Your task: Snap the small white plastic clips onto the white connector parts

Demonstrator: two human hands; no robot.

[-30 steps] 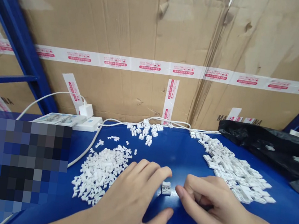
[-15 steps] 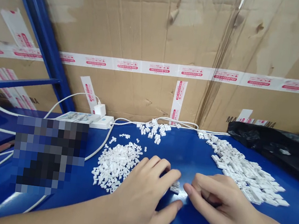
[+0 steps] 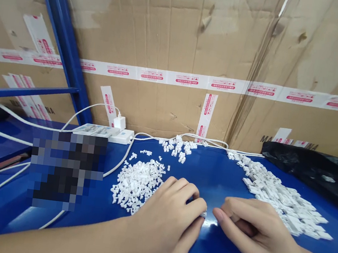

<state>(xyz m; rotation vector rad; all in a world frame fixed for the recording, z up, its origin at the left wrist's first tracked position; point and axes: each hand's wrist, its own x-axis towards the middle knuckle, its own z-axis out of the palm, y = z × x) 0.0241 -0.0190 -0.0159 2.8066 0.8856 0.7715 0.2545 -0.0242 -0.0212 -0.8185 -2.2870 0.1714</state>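
Observation:
My left hand (image 3: 172, 221) is closed in a pinch on a small white plastic piece (image 3: 203, 214); only its end shows past the thumb and index finger. Just to the right, my right hand (image 3: 258, 236) has its fingers curled and the thumb near the index finger. Whatever it holds, if anything, is hidden. A heap of tiny white plastic parts (image 3: 137, 184) lies left of my left hand, partly behind it. Beyond my right hand spreads a long pile of flat white rectangular pieces (image 3: 286, 198).
A smaller group of white blocks (image 3: 181, 147) sits at the back of the blue table (image 3: 206, 172). A white power strip (image 3: 121, 136) and cables lie to the left, with a black plastic bag (image 3: 305, 168) at the right. Cardboard (image 3: 168, 32) stands behind.
The left thumb and index finger have closed on the white piece that was lying between the hands. My right hand stays curled. The whole view has shifted slightly.

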